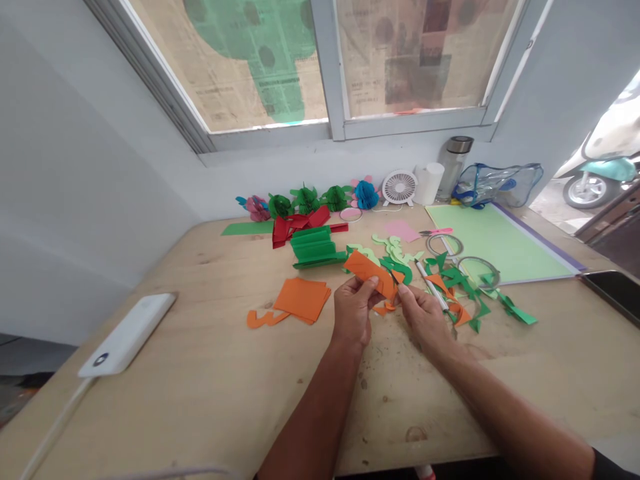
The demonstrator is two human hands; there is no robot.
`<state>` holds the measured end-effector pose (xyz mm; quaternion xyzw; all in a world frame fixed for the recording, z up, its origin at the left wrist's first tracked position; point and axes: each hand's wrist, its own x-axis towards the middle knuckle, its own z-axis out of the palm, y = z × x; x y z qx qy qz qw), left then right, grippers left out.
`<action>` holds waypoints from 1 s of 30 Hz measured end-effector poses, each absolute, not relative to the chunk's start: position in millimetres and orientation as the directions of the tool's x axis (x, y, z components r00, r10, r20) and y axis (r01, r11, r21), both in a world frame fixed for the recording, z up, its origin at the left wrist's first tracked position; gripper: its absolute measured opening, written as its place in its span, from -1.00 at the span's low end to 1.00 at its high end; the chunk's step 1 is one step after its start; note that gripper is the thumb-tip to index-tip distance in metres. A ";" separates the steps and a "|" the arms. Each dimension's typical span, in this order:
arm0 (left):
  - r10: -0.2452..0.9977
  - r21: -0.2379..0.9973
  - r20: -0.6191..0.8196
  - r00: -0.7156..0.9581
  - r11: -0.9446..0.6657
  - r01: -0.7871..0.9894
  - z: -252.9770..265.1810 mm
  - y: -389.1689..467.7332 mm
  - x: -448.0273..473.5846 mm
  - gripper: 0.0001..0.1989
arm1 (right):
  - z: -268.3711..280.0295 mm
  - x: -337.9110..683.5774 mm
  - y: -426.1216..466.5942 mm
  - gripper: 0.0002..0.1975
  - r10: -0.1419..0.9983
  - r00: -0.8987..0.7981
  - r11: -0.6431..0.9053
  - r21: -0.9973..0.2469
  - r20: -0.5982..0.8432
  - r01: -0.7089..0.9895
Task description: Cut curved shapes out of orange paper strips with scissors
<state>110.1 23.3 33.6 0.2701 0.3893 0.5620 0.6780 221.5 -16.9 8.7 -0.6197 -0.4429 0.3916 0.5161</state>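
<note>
My left hand (356, 303) pinches a strip of orange paper (369, 270) between thumb and fingers, above the wooden table. My right hand (423, 313) is closed around small scissors (394, 279), mostly hidden by the fingers. Their dark blades are at the paper's right end, where a piece of orange stands partly apart from the strip. Just left of my left hand lies a stack of orange paper (300, 300), with a wavy orange cut-out (261, 319) beside it. Green and orange scraps (465, 283) are scattered right of my right hand.
Folded green paper (314, 247) and red paper (300, 224) lie behind. Paper honeycomb figures (306, 199), a small fan (399, 187) and a bottle (456, 167) line the wall. Tape rolls (479, 272) rest by a green board (505, 240); a phone (613, 293) lies right, a white power strip (127, 333) left.
</note>
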 end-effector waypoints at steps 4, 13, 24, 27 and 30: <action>0.970 0.770 -0.233 0.073 0.230 -0.596 32.9 24.2 109.7 -0.78 | 6.2 220.8 -17.0 -0.50 0.949 0.302 -0.100 -0.995 -0.088 0.025; 0.967 0.697 -0.248 0.055 0.218 -0.683 28.7 25.7 112.1 -0.77 | 5.8 214.8 -18.4 -0.54 0.966 0.217 -0.110 -0.985 -0.138 -0.134; 0.962 0.702 -0.270 0.040 0.225 -0.676 31.9 18.4 120.1 -0.79 | 8.5 213.0 -19.1 -0.53 0.964 0.236 -0.106 -0.991 -0.122 -0.078; 0.962 0.708 -0.272 0.034 0.224 -0.669 32.8 17.4 120.7 -0.78 | 8.2 213.2 -18.9 -0.52 0.963 0.247 -0.095 -0.993 -0.109 -0.071; 0.960 0.705 -0.279 0.033 0.228 -0.671 33.1 17.1 120.6 -0.78 | 6.1 213.5 -18.9 -0.52 0.962 0.256 -0.084 -0.994 -0.100 -0.070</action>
